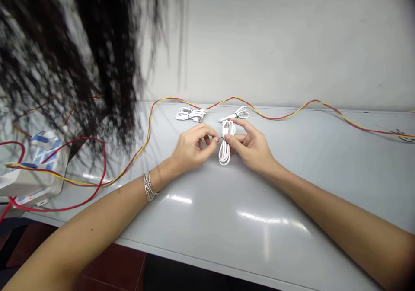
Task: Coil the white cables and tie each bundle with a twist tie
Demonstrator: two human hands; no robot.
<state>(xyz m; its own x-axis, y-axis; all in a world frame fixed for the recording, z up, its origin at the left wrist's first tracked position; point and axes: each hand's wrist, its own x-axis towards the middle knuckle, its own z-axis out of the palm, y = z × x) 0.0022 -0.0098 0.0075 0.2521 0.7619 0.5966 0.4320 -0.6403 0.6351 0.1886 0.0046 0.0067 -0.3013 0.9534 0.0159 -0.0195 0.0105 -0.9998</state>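
A coiled white USB cable (224, 152) is held upright above the table by my right hand (251, 146), its thumb and fingers closed round the middle of the bundle. A thin black twist tie (221, 140) sticks out from the left of this coil. My left hand (197, 145) pinches the tie's free end between thumb and fingertips. Just behind the hands lie two more coiled white cables: one cable (190, 113) to the left, bound with a dark tie, and another cable (238, 113) partly behind my right fingers.
A red and yellow twisted wire (279, 118) runs along the back of the grey table (207, 222), by the wall. At the left stand white and blue power strips (45, 152) with a looping red cord (104, 152). Dark hair (106, 44) blocks the upper left.
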